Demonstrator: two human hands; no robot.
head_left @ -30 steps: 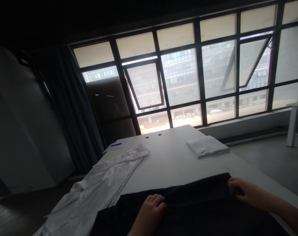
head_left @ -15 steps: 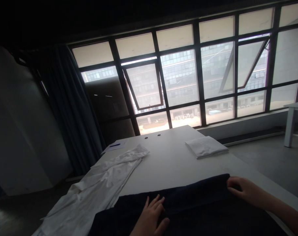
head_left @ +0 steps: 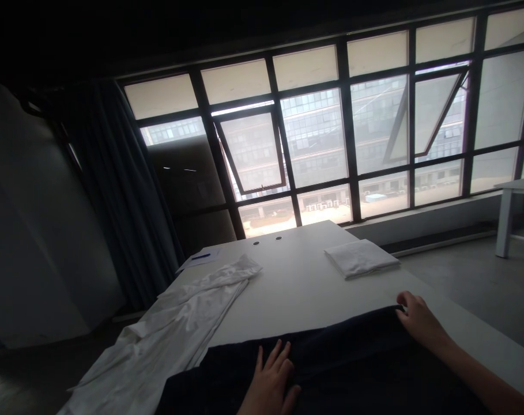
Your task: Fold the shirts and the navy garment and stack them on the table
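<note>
A dark navy cloth [head_left: 339, 369] lies spread across the near end of a white table [head_left: 305, 282]. My left hand [head_left: 272, 380] rests flat on the cloth near its far edge, fingers stretched out and slightly apart. My right hand [head_left: 415, 320] sits at the cloth's far right corner, fingers curled on the edge of the fabric there.
A loose white garment [head_left: 175, 328] trails along the table's left side. A folded white cloth [head_left: 360, 257] lies at the far right. A paper with a blue pen [head_left: 201, 257] sits at the far left corner. Large windows stand behind; another white table [head_left: 515, 207] is at right.
My left hand opened from a curled grip to lying flat on the dark cloth. My right hand shifted slightly further along the cloth's right corner.
</note>
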